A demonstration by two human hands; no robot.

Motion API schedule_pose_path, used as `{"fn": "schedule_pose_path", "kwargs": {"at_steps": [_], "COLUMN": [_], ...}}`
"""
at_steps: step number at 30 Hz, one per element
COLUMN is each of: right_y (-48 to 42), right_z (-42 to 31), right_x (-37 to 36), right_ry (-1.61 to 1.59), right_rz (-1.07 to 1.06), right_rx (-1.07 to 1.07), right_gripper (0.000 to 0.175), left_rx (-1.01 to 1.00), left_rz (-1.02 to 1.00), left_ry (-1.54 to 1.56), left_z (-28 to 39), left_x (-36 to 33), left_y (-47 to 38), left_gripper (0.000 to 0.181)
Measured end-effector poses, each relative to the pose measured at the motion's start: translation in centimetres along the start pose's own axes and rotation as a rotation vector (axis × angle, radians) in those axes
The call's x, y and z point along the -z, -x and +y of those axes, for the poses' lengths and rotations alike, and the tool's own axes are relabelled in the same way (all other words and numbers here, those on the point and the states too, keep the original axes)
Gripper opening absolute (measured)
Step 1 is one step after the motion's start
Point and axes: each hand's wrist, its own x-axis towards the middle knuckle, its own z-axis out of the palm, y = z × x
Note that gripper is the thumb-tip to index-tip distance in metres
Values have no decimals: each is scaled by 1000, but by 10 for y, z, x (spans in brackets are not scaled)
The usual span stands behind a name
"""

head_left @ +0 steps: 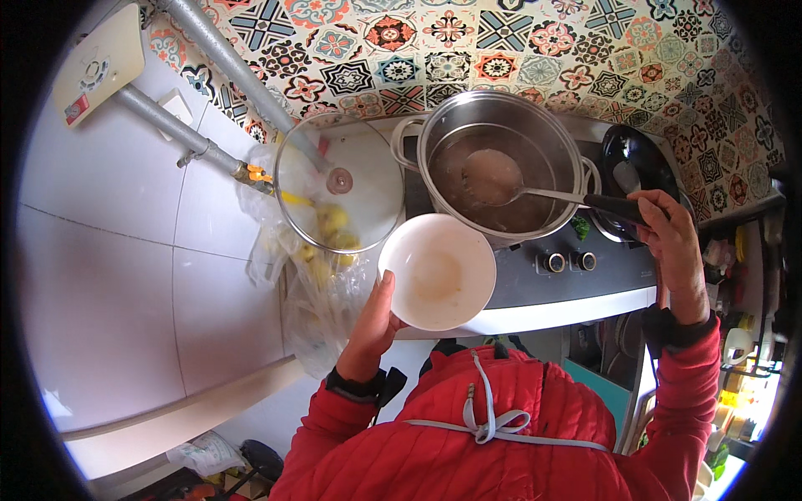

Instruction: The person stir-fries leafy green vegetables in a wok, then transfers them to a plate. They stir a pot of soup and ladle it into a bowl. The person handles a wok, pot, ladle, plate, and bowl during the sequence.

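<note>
My left hand (376, 319) grips a white bowl (476, 275) by its left rim, thumb over the edge. A little pale liquid (438, 275) lies in the bottom of the bowl. Just beyond it stands a stainless steel pot (495, 111) with two side handles, part full of brownish broth (451, 156). My right hand (670, 235) holds the black handle of a metal ladle (551, 194). The ladle's shaft crosses the pot's right rim, and its bowl, filled with broth, is over or in the liquid.
A glass lid (339, 150) leans left of the pot, above plastic bags (326, 300) of yellowish fruit. A black wok (633, 150) sits at the right of the gas cooktop (601, 285). A green leaf (580, 228) lies near the knobs (554, 262). Metal pipes (219, 156) run along the left wall.
</note>
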Motion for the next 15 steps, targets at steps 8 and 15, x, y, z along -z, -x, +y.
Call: {"fn": "schedule_pose_path", "kwargs": {"at_steps": [8,15], "right_y": [9,39], "right_z": [-12,-42], "right_x": [13,22], "right_ry": [-14,50], "right_rz": [17,80], "right_rx": [51,78], "right_gripper": [24,22], "left_rx": [-11,-4], "left_rz": [-15,9], "left_ry": [-47,-83], "left_z": [5,6], "left_x": [-14,-18], "left_y": [5,6], "left_gripper": [60,61]}}
